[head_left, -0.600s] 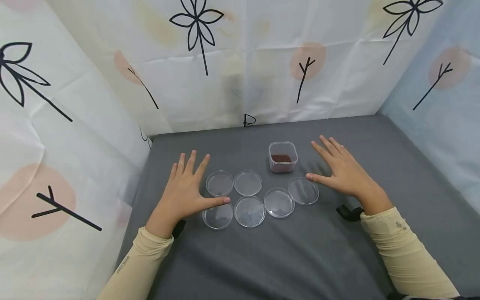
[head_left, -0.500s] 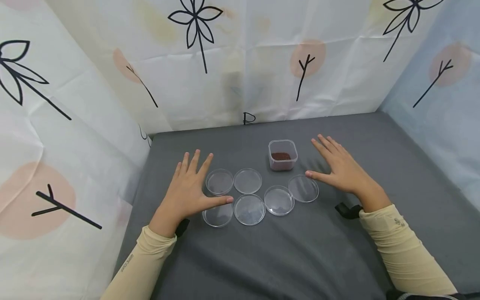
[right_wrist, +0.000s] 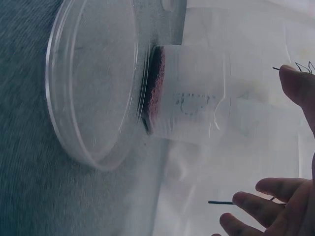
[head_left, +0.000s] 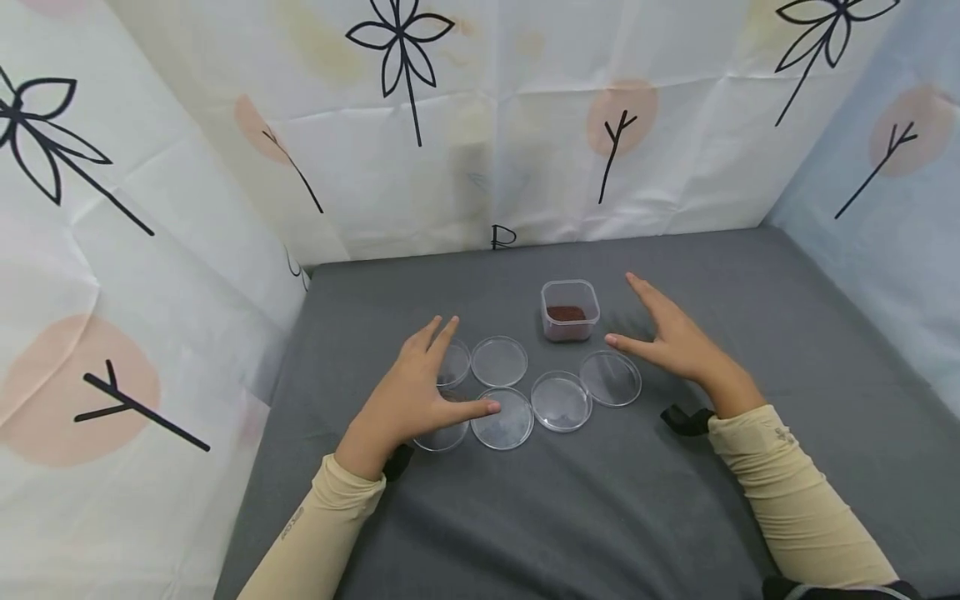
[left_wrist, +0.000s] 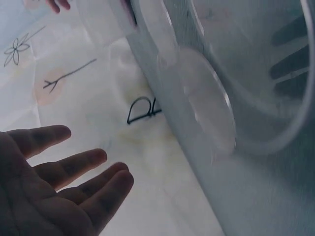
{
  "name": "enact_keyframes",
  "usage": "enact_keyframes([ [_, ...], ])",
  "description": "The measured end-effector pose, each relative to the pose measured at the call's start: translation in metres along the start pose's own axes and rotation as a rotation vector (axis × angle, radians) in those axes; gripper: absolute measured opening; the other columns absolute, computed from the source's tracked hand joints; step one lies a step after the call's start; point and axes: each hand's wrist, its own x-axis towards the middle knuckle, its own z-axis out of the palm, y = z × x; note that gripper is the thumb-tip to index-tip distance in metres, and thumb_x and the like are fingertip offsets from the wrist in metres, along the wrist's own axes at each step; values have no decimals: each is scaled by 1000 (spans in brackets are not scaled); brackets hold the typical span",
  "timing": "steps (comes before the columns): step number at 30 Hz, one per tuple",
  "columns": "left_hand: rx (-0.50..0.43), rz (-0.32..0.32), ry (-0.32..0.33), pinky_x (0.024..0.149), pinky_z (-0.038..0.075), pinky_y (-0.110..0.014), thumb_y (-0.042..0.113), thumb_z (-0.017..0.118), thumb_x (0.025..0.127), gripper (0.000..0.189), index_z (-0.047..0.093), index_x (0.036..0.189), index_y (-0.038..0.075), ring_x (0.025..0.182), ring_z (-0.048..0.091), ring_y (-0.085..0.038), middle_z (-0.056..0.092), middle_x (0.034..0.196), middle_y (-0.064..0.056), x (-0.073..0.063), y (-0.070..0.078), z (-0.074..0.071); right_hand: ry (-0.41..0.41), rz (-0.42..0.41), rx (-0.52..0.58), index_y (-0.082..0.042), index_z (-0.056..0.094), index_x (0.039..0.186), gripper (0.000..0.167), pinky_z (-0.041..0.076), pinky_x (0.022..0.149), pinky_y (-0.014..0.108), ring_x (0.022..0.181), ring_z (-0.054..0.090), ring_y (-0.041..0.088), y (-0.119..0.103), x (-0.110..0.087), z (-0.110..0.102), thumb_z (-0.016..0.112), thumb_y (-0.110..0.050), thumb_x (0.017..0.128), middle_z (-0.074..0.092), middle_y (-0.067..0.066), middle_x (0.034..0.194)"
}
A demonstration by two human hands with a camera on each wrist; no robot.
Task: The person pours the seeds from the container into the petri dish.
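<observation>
Six shallow, clear round dishes (head_left: 499,361), just below the middle of the head view: two in an upper row, two beneath, a fifth right of these, the sixth at its upper right. One clear square tub (head_left: 572,333), upright, right of centre above the dishes; reddish-brown granules (head_left: 566,313) inside, at the bottom. One left hand (head_left: 408,392), left of centre, partly hiding the two leftmost dishes; fingers extended and apart, thumb spread wide. One right hand (head_left: 678,337), right of centre, near tub and rightmost dish; thumb well apart from the fingers, fingertips separated in the right wrist view. One grey cloth (head_left: 600,508), beneath everything.
</observation>
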Motion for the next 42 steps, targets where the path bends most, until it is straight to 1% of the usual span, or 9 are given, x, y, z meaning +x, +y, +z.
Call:
enact_keyframes([
  [3,-46,21,-11,124,36,-61,88,76,71,132,21,172,24,162,25,-35,22,177,-6,1,7,7,12,5,18,-25,7,173,105,18,126,73,165,12,42,1,4,5,76,-49,97,12,11,180],
  [7,-79,65,-30,124,36,-60,87,78,70,128,24,171,27,160,29,-32,28,174,-5,6,16,18,12,3,43,-26,10,173,104,19,126,72,164,14,41,1,11,11,76,-50,96,14,11,179],
  [11,-100,127,-53,125,37,-56,86,78,70,125,29,169,27,158,35,-26,34,171,-1,14,26,29,1,1,68,-25,11,173,102,22,124,74,162,19,46,0,16,14,76,-47,97,16,14,178],
  [15,-114,178,-72,124,39,-51,80,83,71,123,34,167,21,155,40,-24,40,167,-1,21,35,39,-20,-3,97,-23,11,173,101,27,122,74,158,26,52,2,22,17,75,-45,98,16,14,178],
  [20,-153,179,-146,126,38,-49,69,88,74,117,38,166,16,156,39,-23,43,167,-3,30,43,50,-39,-1,133,-20,11,173,102,29,122,72,155,29,56,5,31,20,76,-43,98,14,15,179],
  [24,-189,192,-198,126,37,-50,53,94,76,113,39,165,10,157,38,-27,44,167,-7,37,45,60,-49,-20,169,-12,13,172,102,30,125,67,157,28,53,6,38,24,78,-37,97,16,18,177],
  [28,-189,232,-217,125,39,-48,39,98,76,110,40,163,5,152,44,-28,48,163,-11,43,48,67,-61,-48,188,-8,15,171,101,29,127,63,160,25,47,7,45,27,80,-30,97,18,21,177],
  [32,-185,241,-234,125,40,-47,37,98,76,108,41,163,6,150,46,-28,51,161,-11,46,51,72,-75,-54,210,-8,14,172,103,31,126,62,161,23,45,8,50,28,81,-26,96,16,21,177],
  [42,-158,282,-253,123,42,-44,27,97,79,100,43,160,2,145,52,-28,56,154,-14,50,56,82,-106,-40,322,-9,14,172,99,44,117,60,160,23,49,10,57,32,79,-18,98,14,22,177],
])
